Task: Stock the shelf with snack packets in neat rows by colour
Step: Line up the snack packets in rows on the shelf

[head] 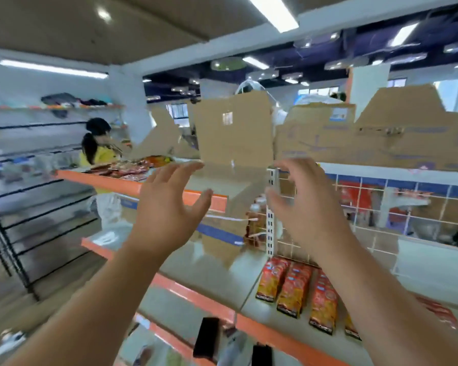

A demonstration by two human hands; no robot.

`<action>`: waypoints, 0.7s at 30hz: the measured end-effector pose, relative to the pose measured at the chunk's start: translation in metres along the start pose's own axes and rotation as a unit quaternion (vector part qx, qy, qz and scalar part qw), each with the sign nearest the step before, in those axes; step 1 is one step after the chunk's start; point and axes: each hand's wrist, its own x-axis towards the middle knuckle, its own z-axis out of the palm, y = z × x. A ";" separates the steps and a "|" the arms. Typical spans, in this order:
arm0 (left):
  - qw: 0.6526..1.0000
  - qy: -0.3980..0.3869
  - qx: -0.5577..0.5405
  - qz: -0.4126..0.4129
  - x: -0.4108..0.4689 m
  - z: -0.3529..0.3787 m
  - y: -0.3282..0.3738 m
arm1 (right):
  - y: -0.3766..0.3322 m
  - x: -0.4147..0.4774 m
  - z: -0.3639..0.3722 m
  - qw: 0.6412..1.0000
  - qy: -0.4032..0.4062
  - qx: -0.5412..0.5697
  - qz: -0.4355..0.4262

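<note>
I record left hand [169, 207] and right hand [304, 204] raised, fingers wide and holding nothing, near the cardboard box [233, 130] on the top shelf [111, 182], with red snack packets [296, 289] standing in rows below; I would grip the box low on both sides.

Two hands raised, the left hand [167, 207] and the right hand [307, 204]; four cardboard boxes [233, 133] up top; three rows of red snack packets [294, 289] in plain sight, a fourth partly hidden; one other person [98, 143] beyond
</note>
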 end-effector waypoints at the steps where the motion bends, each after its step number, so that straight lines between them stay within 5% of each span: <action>1: 1.000 -0.003 0.008 -0.012 0.003 -0.017 -0.013 | -0.016 0.010 0.008 1.000 0.002 0.011 -0.008; 10: 0.990 -0.057 0.031 -0.121 0.047 -0.112 -0.118 | -0.110 0.094 0.080 0.994 -0.078 0.032 -0.074; 21: 0.982 -0.114 0.070 -0.135 0.127 -0.080 -0.227 | -0.100 0.214 0.187 0.964 -0.255 -0.036 -0.070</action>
